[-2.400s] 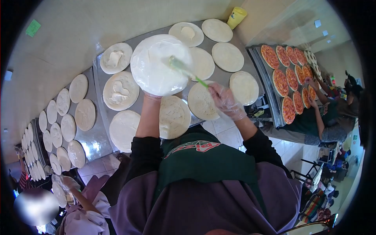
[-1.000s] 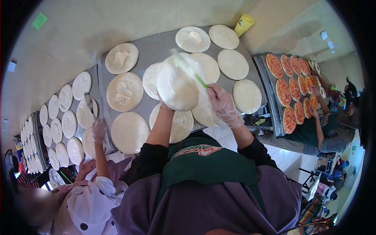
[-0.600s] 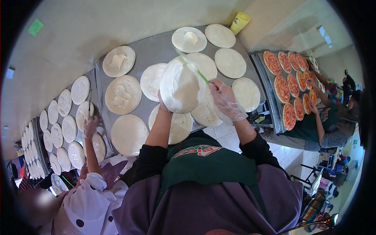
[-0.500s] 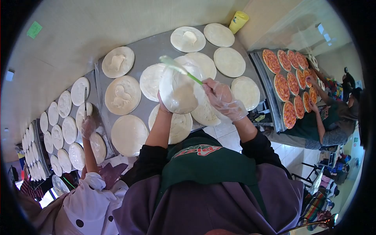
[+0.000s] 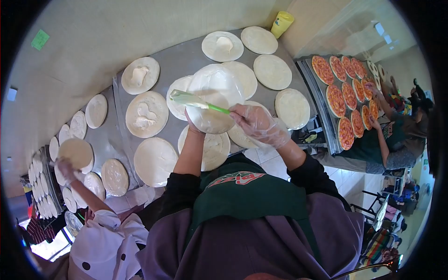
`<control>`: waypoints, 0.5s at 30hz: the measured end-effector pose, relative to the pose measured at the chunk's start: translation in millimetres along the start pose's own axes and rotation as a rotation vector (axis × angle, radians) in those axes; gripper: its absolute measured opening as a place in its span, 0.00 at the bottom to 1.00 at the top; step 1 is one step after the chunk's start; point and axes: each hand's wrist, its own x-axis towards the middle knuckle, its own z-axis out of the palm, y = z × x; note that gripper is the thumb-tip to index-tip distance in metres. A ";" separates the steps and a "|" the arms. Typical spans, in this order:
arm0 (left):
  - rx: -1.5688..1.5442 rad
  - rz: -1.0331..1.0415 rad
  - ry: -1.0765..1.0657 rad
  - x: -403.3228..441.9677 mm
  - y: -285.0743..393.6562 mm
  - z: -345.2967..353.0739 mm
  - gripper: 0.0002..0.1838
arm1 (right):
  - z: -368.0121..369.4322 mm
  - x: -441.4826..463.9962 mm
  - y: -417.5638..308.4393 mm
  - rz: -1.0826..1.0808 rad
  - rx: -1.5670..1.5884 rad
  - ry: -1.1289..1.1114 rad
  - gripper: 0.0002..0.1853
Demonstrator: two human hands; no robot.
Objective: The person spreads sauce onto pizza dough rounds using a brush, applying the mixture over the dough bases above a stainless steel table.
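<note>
While a worker's gloved right hand [image 5: 262,124] clasps its fingers around the green handle of a spatula [image 5: 199,102], the left hand [image 5: 194,125] supports a white bowl [image 5: 213,125], its fingers largely hidden beneath so their grip cannot be told. The spatula crosses the bowl, blade past the rim, above a metal table [image 5: 173,55] lined with dough rounds [image 5: 155,161].

Grey metal table [image 5: 181,59], pale dough rounds [image 5: 272,72], yellow cup [image 5: 282,24]

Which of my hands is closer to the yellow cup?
Right. Your right hand, holding the spatula, is below and left of the yellow cup in view; your left hand, under a dough round, is farther left.
</note>
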 end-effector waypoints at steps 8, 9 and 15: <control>0.092 0.111 0.143 3.1 -2.6 34.2 0.31 | 24.6 -32.4 35.4 0.450 0.071 0.385 0.10; 0.097 0.123 0.178 4.0 -4.6 42.2 0.31 | 28.9 -35.5 38.3 0.511 0.083 0.413 0.10; 0.125 0.152 0.337 9.1 -14.0 55.0 0.31 | 40.6 -27.9 15.9 0.432 0.182 0.321 0.11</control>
